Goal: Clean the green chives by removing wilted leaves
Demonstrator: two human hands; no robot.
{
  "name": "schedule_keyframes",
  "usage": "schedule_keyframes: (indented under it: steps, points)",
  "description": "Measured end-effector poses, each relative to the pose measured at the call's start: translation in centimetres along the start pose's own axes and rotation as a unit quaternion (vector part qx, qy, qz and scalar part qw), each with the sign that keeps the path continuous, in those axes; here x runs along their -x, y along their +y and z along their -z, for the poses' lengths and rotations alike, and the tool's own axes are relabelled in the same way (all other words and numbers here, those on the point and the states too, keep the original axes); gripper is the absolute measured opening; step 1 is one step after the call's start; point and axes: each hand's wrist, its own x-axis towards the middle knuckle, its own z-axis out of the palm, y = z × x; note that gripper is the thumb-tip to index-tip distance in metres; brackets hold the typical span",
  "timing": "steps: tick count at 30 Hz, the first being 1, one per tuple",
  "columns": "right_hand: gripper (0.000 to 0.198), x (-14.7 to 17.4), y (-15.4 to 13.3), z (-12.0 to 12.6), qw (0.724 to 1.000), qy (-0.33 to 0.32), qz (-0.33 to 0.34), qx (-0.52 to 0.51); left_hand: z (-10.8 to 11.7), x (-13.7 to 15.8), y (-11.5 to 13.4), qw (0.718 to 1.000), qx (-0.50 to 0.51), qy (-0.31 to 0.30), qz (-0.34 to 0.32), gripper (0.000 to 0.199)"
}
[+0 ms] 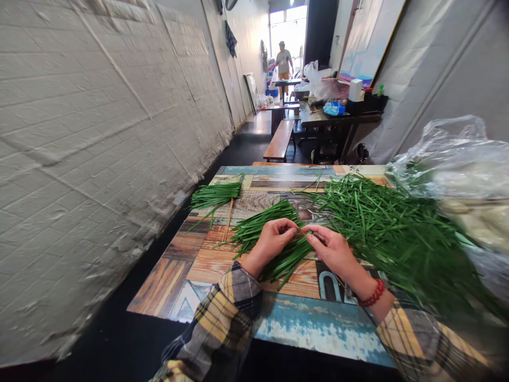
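My left hand [276, 239] is closed in a pinch, its fingertips over cut garlic chives. Meeting it almost tip to tip, my right hand [328, 249], with a red bead bracelet, pinches too. Something thin seems to lie between the fingertips, too small to make out. A bundle of chives [264, 223] lies behind my left hand, and more chives [288, 262] lie below both hands. At the left edge rests a neat row of chives [217, 195] beside thin wooden skewers [229, 220]. A large loose heap of chives [377, 217] covers the right side.
The patterned wooden table [167, 289] stands near a white brick wall [99, 132] on the left. Clear plastic bags [457, 159] crowd its right end. Beyond are a bench [280, 140], a cluttered table [330, 118] and a person [283, 61] near the bright doorway.
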Motion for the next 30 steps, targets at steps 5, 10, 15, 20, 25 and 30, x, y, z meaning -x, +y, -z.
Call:
schedule_keyframes:
  steps: [5,10,15,20,25,30]
  points:
    - [0.032,0.0,0.2,-0.1,1.0,0.004,0.007,-0.003,0.0,-0.1,-0.3,1.0,-0.015,0.002,-0.016,0.016]
    - [0.032,-0.1,0.3,-0.1,1.0,0.005,0.002,-0.005,-0.1,-0.2,-0.6,0.999,-0.034,0.003,-0.026,0.014]
    - [0.042,-0.2,0.3,-0.1,1.0,0.022,0.004,0.018,-0.1,-0.3,-0.8,0.996,-0.075,-0.007,-0.05,0.013]
    - [0.037,-0.2,0.7,-0.2,1.0,0.015,0.014,0.01,-0.2,-0.1,-0.9,0.988,-0.129,-0.018,-0.078,0.014]
    - [0.028,-0.2,0.8,-0.2,1.0,0.0,0.003,-0.007,-0.1,0.1,-0.5,0.974,-0.187,-0.048,-0.12,0.012]
    - [0.028,-0.1,0.6,-0.2,0.999,-0.009,-0.01,-0.03,1.4,-0.7,-0.8,0.966,-0.207,0.117,-0.101,0.014]
